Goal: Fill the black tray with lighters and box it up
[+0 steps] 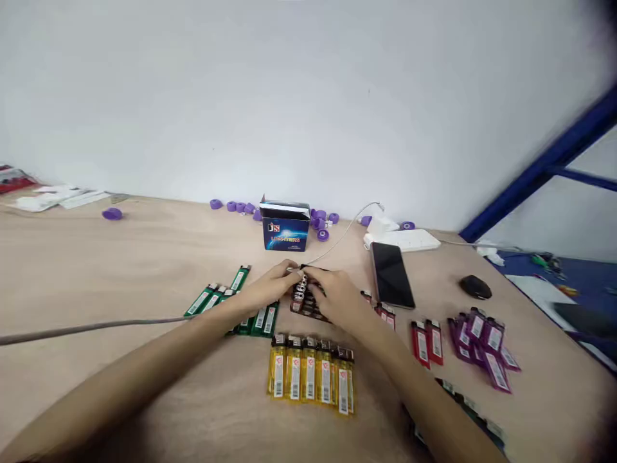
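A small black tray (308, 314) with slots sits at the middle of the table, and several lighters (299, 292) stand in its left part with their metal tops up. My left hand (272, 283) is closed at the tray's far left corner, thumb and fingers against its edge. From the right, my right hand (340, 296) reaches over the tray with bent fingers at its far side; what they pinch is hidden. Yellow lighters (309, 373) lie in a row nearer me. Green lighters (263, 319) lie partly under my left forearm, and red lighters (421, 344) lie to the right.
Behind the tray stands an open blue box (286, 235), with purple caps (322, 235) around it. A phone (392, 275), a power strip (407, 240), a mouse (475, 287) and purple lighters (491, 341) are on the right. A grey cable (96, 328) crosses the left side.
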Demonstrator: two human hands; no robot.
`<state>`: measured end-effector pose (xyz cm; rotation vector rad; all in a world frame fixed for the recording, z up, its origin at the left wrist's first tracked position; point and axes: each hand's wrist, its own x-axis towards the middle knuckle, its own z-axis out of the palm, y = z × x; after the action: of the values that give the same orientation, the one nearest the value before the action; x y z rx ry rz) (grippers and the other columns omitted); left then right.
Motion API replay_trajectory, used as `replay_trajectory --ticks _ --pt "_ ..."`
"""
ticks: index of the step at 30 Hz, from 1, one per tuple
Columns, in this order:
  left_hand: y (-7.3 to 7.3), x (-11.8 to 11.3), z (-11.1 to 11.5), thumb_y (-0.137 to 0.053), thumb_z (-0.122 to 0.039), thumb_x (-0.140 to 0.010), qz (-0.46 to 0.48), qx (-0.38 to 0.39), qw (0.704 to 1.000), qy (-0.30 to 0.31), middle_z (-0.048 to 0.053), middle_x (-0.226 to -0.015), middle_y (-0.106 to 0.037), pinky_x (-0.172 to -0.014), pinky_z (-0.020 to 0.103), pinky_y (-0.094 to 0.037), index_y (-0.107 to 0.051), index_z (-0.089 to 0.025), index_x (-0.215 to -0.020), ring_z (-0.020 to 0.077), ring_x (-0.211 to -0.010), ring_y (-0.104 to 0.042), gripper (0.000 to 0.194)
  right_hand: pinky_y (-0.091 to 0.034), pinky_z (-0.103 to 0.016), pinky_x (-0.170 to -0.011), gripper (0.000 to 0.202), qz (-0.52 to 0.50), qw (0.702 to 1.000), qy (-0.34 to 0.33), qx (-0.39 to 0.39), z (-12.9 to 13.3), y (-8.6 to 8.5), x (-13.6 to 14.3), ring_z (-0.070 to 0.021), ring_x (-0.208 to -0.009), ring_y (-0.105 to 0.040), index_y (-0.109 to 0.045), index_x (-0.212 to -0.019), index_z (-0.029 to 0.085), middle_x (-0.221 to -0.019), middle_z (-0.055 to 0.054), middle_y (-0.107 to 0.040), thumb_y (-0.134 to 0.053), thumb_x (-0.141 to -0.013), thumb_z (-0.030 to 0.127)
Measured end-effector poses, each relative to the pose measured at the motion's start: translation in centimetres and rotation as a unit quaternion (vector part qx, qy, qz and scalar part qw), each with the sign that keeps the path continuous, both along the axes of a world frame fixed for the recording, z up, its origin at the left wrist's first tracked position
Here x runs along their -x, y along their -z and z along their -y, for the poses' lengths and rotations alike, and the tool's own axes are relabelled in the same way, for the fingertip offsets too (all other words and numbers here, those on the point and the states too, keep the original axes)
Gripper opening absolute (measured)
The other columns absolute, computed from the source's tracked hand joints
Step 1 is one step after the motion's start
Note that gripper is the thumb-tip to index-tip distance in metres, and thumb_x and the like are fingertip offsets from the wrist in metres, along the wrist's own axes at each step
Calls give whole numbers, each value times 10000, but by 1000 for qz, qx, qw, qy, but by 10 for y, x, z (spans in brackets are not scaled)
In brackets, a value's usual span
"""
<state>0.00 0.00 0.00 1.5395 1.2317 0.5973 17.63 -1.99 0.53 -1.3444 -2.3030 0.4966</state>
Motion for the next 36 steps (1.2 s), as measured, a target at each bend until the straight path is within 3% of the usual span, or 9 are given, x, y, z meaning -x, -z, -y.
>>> replay_trajectory --ticks 4,7,9,11,14,17,19,25,36 --pt "3 -1 2 -436 -509 -916 -12 -17 1000 3 21 -834 -616 -642 273 -450 -531 -180 -1053 203 -785 -606 369 -550 -459 -962 336 -24 998 53 -34 4 -40 -31 -275 -1063 -714 -642 -1236 160 -1163 -139 -747 -540 -916 165" --pt "5 1 2 -418 -516 -931 -29 -42 999 15 38 -862 -652 -676 301 -483 -537 -179 -1060 217 -794 -632 380 -571 -452 -937 292 -36 991 117 -50 16 -72 -70 -259 -997 -738 -664 -1169 203 -1099 -96 -768 -558 -907 278" --pt "5 1 2 -407 -504 -943 -45 -74 996 21 66 -936 -676 -755 340 -501 -545 -180 -1056 240 -868 -646 370 -567 -472 -927 293 -30 983 165 -68 27 -83 -98 -271 -960 -745 -666 -1143 237 -1057 -72 -777 -569 -886 338" --pt "6 1 4 -393 -476 -957 -60 -116 991 25 99 -1042 -683 -869 393 -493 -539 -181 -1090 267 -971 -645 355 -573 -488 -881 295 -13 978 198 -58 39 -78 -124 -288 -918 -748 -670 -1099 243 -1049 -80 -777 -560 -871 396" --pt "8 -2 8 -371 -424 -970 -80 -186 979 21 160 -1253 -620 -1022 465 -423 -496 -174 -1196 304 -1154 -592 359 -582 -480 -846 410 1 979 203 18 53 -45 -149 -310 -949 -735 -624 -1172 209 -1084 -127 -762 -569 -844 448" --pt "11 -4 12 -341 -392 -972 -95 -234 967 18 192 -1306 -580 -1063 493 -390 -487 -156 -1224 325 -1220 -555 375 -523 -512 -972 633 24 976 196 90 61 -9 -156 -332 -1152 -657 -477 -1382 177 -1287 -162 -678 -597 -820 442" --pt "13 -4 12 -314 -384 -978 -103 -250 963 21 183 -1236 -614 -1035 493 -415 -504 -155 -1200 324 -1176 -579 372 -438 -513 -1083 738 42 975 175 128 63 3 -151 -323 -1290 -565 -388 -1465 173 -1409 -161 -593 -628 -808 411" --pt "16 -3 10 -286 -381 -994 -124 -273 954 22 150 -1127 -647 -962 476 -465 -531 -173 -1137 305 -1075 -621 351 -362 -478 -1149 867 111 977 93 157 58 5 -130 -312 -1403 -429 -343 -1525 245 -1545 -111 -436 -710 -740 265" --pt "17 -4 11 -335 -356 -996 -112 -283 952 6 159 -1187 -638 -928 473 -501 -511 -173 -1171 294 -1059 -643 309 -343 -488 -1158 828 122 976 94 154 68 12 -127 -305 -1406 -411 -313 -1538 279 -1528 -95 -426 -657 -785 279"
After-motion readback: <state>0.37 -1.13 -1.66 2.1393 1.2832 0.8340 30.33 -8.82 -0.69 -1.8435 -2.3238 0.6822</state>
